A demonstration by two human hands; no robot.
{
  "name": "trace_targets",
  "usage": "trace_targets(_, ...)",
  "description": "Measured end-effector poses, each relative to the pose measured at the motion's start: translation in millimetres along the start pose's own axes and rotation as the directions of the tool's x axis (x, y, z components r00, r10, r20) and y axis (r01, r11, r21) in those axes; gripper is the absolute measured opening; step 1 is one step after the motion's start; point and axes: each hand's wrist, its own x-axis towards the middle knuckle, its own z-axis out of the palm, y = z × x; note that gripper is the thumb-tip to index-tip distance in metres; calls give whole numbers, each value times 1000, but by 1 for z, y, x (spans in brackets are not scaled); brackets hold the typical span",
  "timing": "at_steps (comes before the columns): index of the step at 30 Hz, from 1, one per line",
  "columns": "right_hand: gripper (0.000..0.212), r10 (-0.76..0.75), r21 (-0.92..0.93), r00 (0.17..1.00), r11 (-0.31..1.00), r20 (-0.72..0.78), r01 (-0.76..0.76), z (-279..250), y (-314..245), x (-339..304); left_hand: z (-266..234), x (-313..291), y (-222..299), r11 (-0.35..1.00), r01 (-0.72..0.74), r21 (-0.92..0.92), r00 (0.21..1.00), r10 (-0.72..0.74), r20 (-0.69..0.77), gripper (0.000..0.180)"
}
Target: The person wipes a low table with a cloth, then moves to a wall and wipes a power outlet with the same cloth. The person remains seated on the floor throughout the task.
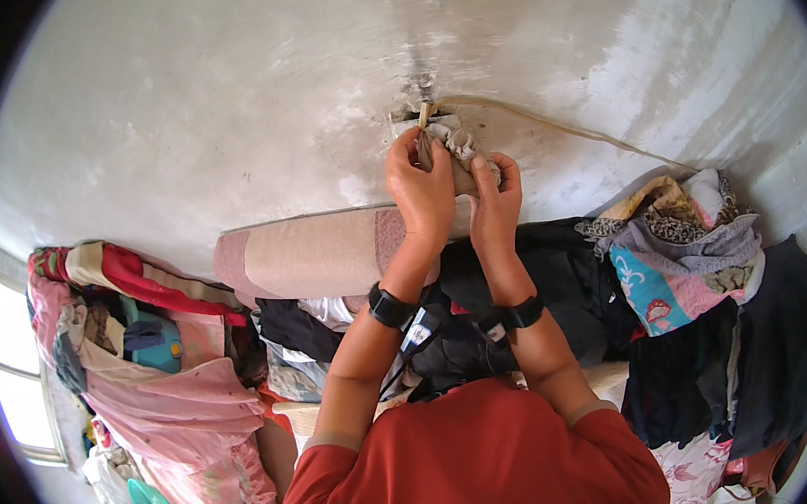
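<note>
Both my hands are raised against a grey plastered wall (221, 105). My left hand (420, 186) and my right hand (495, 191) grip a small crumpled beige-grey cloth (453, 140) that hangs at a peg or hook (424, 111) in the wall. A thin tan cord (574, 130) runs from that spot down to the right. Each of my wrists wears a black band. My red sleeves fill the lower middle.
A rolled pink-beige mat (313, 252) lies along the wall below my hands. Dark clothes (567, 277) are piled under my arms, patterned clothes (682, 239) hang at the right, and pink fabric (178, 393) hangs at the left beside a bright window (10, 368).
</note>
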Motion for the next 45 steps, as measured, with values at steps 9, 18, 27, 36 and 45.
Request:
trace_targets(9,37,-37,-17,999,999,7,37,-5,-6,11,20,-14,0,863,152,-482,979,-198,-44,35)
trace_targets(18,40,-70,-25,996,997,51,71,-11,-4,16,24,-16,-4,870,83,-487,984,-149,-98,32)
trace_targets(27,40,-47,-24,999,999,3,47,-5,-13,14,19,-17,5,998,-67,-9,994,66,-89,25)
trace_targets(36,41,-59,15,998,998,-35,59,-15,-32,16,32,-19,18,981,-191,23,982,191,6,25)
trace_targets(45,37,-33,-215,999,976,-13,30,-3,-23,24,19,-2,23,893,-301,334,951,308,34,21)
